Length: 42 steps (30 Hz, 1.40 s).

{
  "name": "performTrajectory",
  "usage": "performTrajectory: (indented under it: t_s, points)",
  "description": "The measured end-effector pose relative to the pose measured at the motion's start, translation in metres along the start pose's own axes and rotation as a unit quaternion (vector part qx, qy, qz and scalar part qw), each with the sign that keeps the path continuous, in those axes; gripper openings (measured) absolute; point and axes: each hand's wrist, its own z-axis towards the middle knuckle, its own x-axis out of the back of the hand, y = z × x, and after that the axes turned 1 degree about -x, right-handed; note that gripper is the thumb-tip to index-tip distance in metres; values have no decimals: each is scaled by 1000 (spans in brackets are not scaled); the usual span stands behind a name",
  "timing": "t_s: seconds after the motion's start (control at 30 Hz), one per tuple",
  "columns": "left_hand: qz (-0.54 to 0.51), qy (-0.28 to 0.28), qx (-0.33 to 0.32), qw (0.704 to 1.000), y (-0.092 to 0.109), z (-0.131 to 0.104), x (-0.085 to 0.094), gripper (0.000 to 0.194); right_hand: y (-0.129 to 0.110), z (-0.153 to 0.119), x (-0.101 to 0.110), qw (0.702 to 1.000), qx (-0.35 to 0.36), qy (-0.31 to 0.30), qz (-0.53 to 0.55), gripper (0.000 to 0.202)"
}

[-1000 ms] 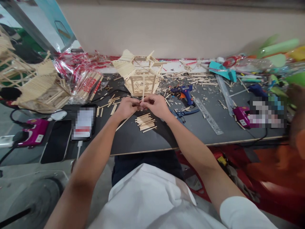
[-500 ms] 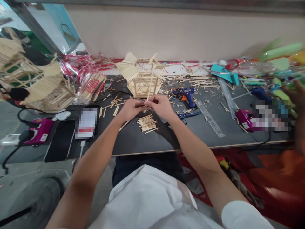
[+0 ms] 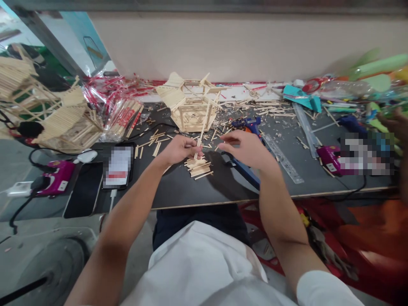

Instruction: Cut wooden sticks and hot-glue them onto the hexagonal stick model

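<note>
The stick (image 3: 203, 129) is pale cream, as are the pile of sticks (image 3: 199, 169) and the model (image 3: 193, 111), whose roof (image 3: 171, 94) shows fine parallel lines. The tool (image 3: 246, 172) is dark blue with a black end. The glue gun (image 3: 254, 123) is blue with a touch of orange. The table (image 3: 178, 193) is dark grey, the ruler (image 3: 288, 165) clear, the paper plane (image 3: 299, 97) turquoise, the power strip (image 3: 59, 178) magenta, the shirt (image 3: 197, 263) plain white, the trousers (image 3: 197, 221) navy and the wall (image 3: 223, 46) beige.

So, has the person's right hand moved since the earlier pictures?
Yes. Judged against the clear ruler, the right hand has shifted rightward, closer to it and away from the left hand.
</note>
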Motion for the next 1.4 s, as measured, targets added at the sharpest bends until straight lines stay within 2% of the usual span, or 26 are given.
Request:
performTrajectory:
  t_s: [0.07, 0.17, 0.27, 0.33, 0.4, 0.6, 0.77, 0.83, 1.03, 1.2, 1.4]
  points:
    - [-12, -16, 17, 1000, 1, -1, 1, 35, 17, -24, 20, 992, 7, -9, -125, 39]
    - [-6, -50, 24, 998, 1, -2, 4, 33, 46, -55, 41, 957, -1, -86, -277, 65]
    - [-2, -73, 29, 997, 3, -3, 6, 33, 66, -75, 51, 932, -24, -133, -336, 102]
    - [-8, -86, 38, 996, 5, -4, 7, 35, 70, -81, 53, 927, -34, -161, -338, 113]
    - [-20, -96, 56, 994, 8, -5, 7, 39, 69, -83, 54, 925, -37, -173, -335, 110]
    - [-8, -111, 70, 991, 8, -5, 10, 42, 55, -84, 50, 915, -33, -163, -368, 73]
    - [-2, -113, 64, 992, 4, -3, 12, 40, 38, -84, 42, 881, -25, -181, -437, 47]
    - [-1, -118, 63, 991, 5, -4, 12, 40, 28, -80, 41, 885, -49, -213, -410, 38]
    - [14, -140, 70, 988, 6, -4, 13, 33, -1, -60, 41, 932, -120, -287, -188, 28]
    - [12, -168, 74, 983, 6, -3, 15, 34, -8, -51, 31, 930, -165, -326, -32, 45]
    - [11, -166, 80, 983, 6, -4, 18, 33, -14, -43, 24, 933, -168, -319, -4, 54]
